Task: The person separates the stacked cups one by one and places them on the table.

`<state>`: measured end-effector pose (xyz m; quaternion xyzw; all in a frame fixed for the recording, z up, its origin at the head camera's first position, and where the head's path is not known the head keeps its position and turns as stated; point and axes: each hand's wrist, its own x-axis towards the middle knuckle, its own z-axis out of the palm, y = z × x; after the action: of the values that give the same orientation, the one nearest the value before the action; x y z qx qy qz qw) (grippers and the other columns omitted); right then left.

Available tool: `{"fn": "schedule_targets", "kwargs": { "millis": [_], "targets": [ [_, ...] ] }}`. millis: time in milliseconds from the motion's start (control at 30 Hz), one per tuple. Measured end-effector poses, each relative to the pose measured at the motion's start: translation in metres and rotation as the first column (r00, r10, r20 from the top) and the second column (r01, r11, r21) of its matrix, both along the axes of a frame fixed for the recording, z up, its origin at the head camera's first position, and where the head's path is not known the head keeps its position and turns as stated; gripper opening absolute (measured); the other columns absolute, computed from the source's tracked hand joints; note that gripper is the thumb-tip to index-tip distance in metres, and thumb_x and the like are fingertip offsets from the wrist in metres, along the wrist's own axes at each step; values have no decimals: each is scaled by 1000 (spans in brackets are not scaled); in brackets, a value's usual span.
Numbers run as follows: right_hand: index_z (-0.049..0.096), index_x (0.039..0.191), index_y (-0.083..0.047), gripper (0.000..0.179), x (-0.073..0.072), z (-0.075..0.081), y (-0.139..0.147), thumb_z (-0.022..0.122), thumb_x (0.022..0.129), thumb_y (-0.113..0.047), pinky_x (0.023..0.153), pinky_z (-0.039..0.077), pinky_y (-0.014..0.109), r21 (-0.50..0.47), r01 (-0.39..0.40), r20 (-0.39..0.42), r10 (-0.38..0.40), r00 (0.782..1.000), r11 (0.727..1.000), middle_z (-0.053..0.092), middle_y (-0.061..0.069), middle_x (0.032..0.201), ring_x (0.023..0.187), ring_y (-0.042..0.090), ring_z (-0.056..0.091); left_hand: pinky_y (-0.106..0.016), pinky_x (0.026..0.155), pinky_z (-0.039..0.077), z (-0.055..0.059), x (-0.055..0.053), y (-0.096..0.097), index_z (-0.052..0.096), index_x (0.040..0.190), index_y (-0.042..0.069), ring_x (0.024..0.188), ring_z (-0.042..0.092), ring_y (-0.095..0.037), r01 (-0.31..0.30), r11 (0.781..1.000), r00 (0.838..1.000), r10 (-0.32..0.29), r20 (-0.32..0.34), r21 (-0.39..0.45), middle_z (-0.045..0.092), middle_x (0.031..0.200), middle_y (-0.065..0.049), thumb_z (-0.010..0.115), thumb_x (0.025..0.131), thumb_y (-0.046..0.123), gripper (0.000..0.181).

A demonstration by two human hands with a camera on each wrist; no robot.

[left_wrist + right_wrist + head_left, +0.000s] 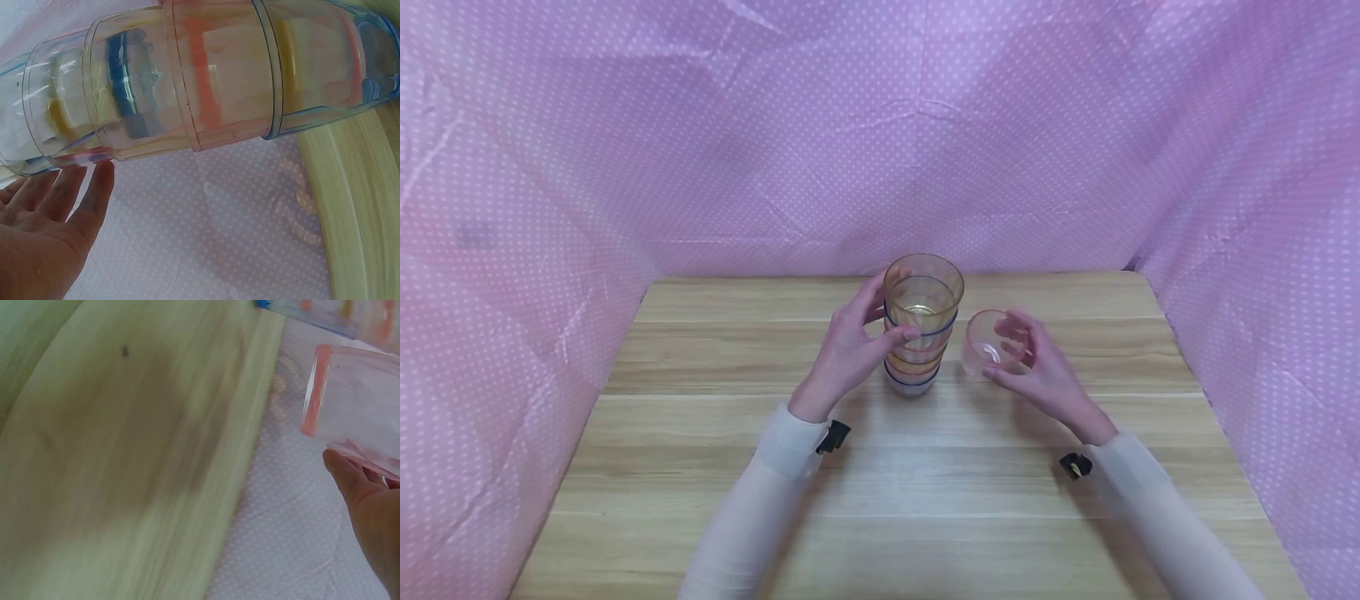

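Note:
A tall upright stack of nested clear cups [913, 354] with yellow, blue, pink and orange tints stands near the back middle of the table. My left hand [850, 346] holds its upper part from the left, thumb in front and fingers behind. In the left wrist view the stack [231, 81] lies across the picture, with fingertips at its side. Just right of the stack, my right hand [1047, 375] grips a single pink-tinted clear cup [974, 357], mouth up. The right wrist view shows this cup [356, 394] raised off the table, its thick pink base toward the wood.
The light wooden table [895, 500] ends at a back edge close behind the stack. Pink dotted cloth [880, 150] hangs behind and on both sides. Small black devices [833, 436] sit at the wrists.

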<state>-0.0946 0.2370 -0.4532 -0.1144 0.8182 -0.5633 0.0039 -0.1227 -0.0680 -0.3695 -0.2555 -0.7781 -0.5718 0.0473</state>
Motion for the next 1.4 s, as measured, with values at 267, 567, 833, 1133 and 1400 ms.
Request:
{"fn": "schedule_targets", "kwargs": {
  "millis": [267,567,833,1133,1400],
  "targets": [
    [35,149,1,87,-11,-10,2,89,81,-4,109,50,37,31,-28,31,27,999,999,52,24,144,138,42,51,-40,106,54,0,0,-1,47,155,16,131,60,-20,-8,1000,1000,8,-16,4,60,148,-3,84,90,19,74],
    [33,148,0,89,-18,-19,3,91,81,-12,114,43,56,109,-52,71,44,996,993,51,24,146,137,44,51,-42,104,56,-6,0,0,46,154,12,129,60,-25,-16,1000,998,15,-60,-4,61,145,-12,61,87,72,91],
    [30,150,5,93,-19,-25,5,90,80,-7,113,43,52,136,-58,88,46,995,989,50,28,148,138,45,49,-42,106,54,-9,2,2,44,156,11,131,59,-25,-15,1000,999,14,-48,-5,61,145,-13,57,86,77,97],
    [27,153,8,100,-18,-31,9,91,79,-10,112,43,60,186,-49,43,42,998,981,48,32,147,135,49,50,-49,104,54,-16,2,6,44,156,10,130,60,-28,-23,999,996,26,-81,45,55,151,-10,57,88,75,95],
    [20,165,-5,101,-8,-1,8,85,89,-20,121,30,60,187,24,-50,-15,999,982,28,21,167,147,50,32,-47,105,53,-18,3,7,44,157,15,130,60,-25,-39,997,997,44,-67,63,57,150,-9,57,89,77,92]
  ]
}}
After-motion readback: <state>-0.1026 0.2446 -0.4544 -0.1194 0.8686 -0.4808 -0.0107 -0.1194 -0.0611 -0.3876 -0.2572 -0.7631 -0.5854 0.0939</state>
